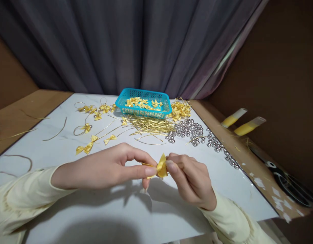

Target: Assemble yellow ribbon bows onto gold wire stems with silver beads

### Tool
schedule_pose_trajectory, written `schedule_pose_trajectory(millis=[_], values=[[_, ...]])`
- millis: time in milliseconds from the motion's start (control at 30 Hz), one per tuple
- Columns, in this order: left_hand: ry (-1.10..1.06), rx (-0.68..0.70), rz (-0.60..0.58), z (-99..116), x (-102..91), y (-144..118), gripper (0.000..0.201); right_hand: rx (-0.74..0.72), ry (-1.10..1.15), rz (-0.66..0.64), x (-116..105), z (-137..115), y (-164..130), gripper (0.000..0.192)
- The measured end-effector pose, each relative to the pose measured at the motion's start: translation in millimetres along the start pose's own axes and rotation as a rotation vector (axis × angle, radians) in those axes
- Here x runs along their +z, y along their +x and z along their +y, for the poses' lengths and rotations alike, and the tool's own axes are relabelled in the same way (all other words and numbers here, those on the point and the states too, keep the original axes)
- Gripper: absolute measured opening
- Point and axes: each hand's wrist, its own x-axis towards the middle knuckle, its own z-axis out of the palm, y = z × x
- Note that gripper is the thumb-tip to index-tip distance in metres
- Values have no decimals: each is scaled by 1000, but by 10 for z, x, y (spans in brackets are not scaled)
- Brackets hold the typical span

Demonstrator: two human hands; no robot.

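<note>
Between my two hands, above the white board, is a yellow ribbon bow [161, 166]. My left hand [121, 166] pinches its left side between thumb and fingers. From the right, my right hand [188, 176] is closed with thumb and forefinger on the bow's other side. Whether a wire or bead is also in the fingers is hidden. Just beyond the hands lie a bundle of gold wire ties [151, 125] and a scatter of small silver beads [188, 130]. Loose yellow bows [88, 147] lie to the left, some with gold wire attached.
A turquoise basket [143, 113] holding yellow bows stands at the back, with a pile of finished-looking bows [180, 110] beside it. Black-handled scissors [286, 183], two yellow-filled tubes [249, 125] and paper scraps [278, 196] lie at the right. A grey curtain [131, 44] hangs behind.
</note>
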Motion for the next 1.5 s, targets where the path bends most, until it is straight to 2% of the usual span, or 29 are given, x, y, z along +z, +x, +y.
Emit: schedule_pose_trajectory(millis=[400,533,733,933,1133,1233,1333,1500], values=[[-40,25,-15,-3,7,12,25,-20,0,20,-1,-2,11,22],[-67,38,13,-5,-1,19,23,115,34,22,-9,10,37,21],[-218,57,103,-11,1,43,19,366,312,3,20,62,36,28],[-358,65,102,-36,18,55,18,433,330,-92,-9,32,57,15],[-322,37,78,-35,7,63,16,594,554,-66,-50,64,74,23],[-230,33,100,-16,4,59,18,611,603,-55,-68,80,73,28],[-154,35,111,4,11,54,19,600,540,-70,-85,70,88,29],[-118,34,102,11,36,41,17,470,362,-90,-94,21,115,25]])
